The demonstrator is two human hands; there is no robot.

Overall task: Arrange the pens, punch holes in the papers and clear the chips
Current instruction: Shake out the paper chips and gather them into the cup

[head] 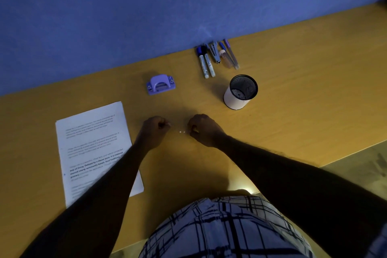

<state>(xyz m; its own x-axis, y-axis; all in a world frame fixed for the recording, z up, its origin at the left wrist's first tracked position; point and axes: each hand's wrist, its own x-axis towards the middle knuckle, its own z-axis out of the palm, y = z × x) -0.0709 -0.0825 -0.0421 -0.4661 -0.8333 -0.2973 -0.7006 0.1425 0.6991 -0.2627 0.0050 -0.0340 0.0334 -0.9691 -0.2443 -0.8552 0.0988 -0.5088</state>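
Nearest the camera, at 6 o'clock, was a checked shirt (pixel 226 230). Both bare forearms reached away from it over the yellow table (pixel 293 94). The left forearm crossed the near right corner of the papers (pixel 92 144), a white printed stack lying flat at 9 o'clock of the hands, its long edges tilted a little off square.

The left hand (pixel 154 131) was curled knuckles-up, thumb and forefinger drawn into a narrow pinch on a pale speck; in the dim light this was probably one of the chips, though I could not be sure. The right hand (pixel 203 130) sat just across from it at 3 o'clock, fingers likewise curled, its fingertips down at the table. Two white chips (pixel 182 132) lay on the bare wood between the hands, just beside the right fingertips.

Farther out, at 12 o'clock of the left hand, the purple hole punch (pixel 160 85) stood well apart from the papers. At 1 o'clock of the right hand stood the pen cup (pixel 236 100), upright, with a white wall and a black mesh mouth. Beyond it at 11 o'clock the pens (pixel 207 63) lay in a loose row on the table, their caps towards the blue wall (pixel 146 16).
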